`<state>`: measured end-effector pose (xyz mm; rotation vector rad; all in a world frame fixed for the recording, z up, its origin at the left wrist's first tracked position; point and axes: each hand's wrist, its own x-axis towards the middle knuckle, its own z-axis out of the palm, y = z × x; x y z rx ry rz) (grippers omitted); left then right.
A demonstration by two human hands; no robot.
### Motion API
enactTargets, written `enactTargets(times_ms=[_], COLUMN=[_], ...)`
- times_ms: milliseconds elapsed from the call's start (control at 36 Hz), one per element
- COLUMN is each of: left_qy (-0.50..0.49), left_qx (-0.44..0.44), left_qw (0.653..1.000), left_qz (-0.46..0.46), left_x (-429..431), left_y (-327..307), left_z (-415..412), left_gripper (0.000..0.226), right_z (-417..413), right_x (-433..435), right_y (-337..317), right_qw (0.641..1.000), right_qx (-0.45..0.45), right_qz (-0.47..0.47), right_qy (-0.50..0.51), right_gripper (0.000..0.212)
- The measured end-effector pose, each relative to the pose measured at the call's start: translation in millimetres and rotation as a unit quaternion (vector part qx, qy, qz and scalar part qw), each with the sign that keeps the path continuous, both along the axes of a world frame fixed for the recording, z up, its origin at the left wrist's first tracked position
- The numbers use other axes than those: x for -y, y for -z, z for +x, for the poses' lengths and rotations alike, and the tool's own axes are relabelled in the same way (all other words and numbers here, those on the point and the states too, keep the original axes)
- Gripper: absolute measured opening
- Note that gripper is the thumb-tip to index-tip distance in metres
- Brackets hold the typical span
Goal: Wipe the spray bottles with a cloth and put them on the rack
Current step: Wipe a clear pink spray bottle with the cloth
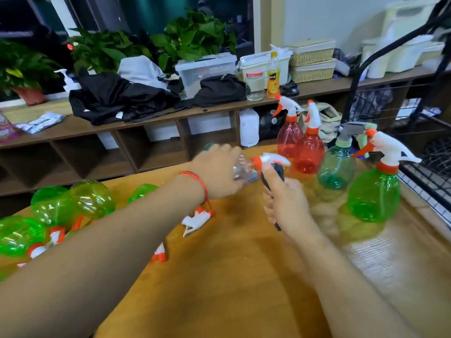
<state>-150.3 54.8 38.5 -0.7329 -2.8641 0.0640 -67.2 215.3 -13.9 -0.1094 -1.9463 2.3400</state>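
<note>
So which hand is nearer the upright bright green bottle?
Right. The right hand, gripping the cloth, is left of the green bottle; the left hand, holding the clear bottle, is farther left.

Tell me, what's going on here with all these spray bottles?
A person is cleaning spray bottles at a wooden table. The left hand grips a clear spray bottle tipped on its side, while the right hand holds a dark cloth against its trigger head. Two red bottles, a teal bottle and a green bottle stand upright on the table beside the black wire rack. Several other green bottles lie on their sides at the left.
</note>
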Motion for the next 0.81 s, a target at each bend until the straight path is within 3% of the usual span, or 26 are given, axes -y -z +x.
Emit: enactTargets(times_ms=[56, 167, 306, 361, 472, 583, 639, 694, 750, 806], left_qy=[-0.075, -0.137, -0.132, -0.128, -0.096, -0.096, -0.090, -0.085, -0.080, -0.082], left_qx=[0.010, 0.023, 0.108, 0.124, 0.178, 0.187, 0.208, 0.227, 0.237, 0.233], left_qw=[0.995, 0.965, 0.849, 0.826, 0.758, 0.748, 0.719, 0.677, 0.632, 0.612], left_qz=[0.062, 0.223, 0.500, 0.534, 0.621, 0.630, 0.657, 0.695, 0.733, 0.751], left_x=[30.2, 74.8, 85.6, 88.0, 87.0, 95.4, 101.0, 104.9, 108.7, 113.5], left_y=[-4.3, 0.4, 13.8, 22.8, 37.4, 50.5, 57.0, 59.2, 60.3, 65.6], left_z=[8.3, 43.8, 98.2, 110.5, 129.4, 136.5, 139.1, 142.5, 144.1, 143.0], left_gripper=[0.068, 0.065, 0.036, 0.032, 0.027, 0.037, 0.046, 0.038, 0.036, 0.037], right_z=[1.0, 2.4, 9.1, 12.4, 17.9, 20.1, 21.6, 20.8, 18.8, 16.6], right_x=[14.6, 37.5, 43.7, 45.3, 51.5, 51.7, 52.0, 54.4, 57.8, 60.8], right_y=[2.1, 11.4, 11.0, 9.7, 7.3, 12.1, 12.9, 12.2, 12.3, 13.8], right_qw=[1.000, 0.998, 0.997, 0.997, 0.997, 0.994, 0.991, 0.989, 0.992, 0.994], right_qx=[0.014, 0.035, 0.070, 0.069, 0.069, 0.075, 0.064, 0.052, 0.061, 0.058], right_qz=[0.023, 0.054, -0.006, -0.004, 0.015, 0.049, 0.084, 0.097, 0.071, 0.044], right_qy=[-0.008, -0.013, -0.038, -0.033, -0.024, -0.058, -0.086, -0.094, -0.081, -0.079], right_gripper=[0.070, 0.056, 0.019, 0.014, 0.043, 0.052, 0.050, 0.048, 0.037, 0.023])
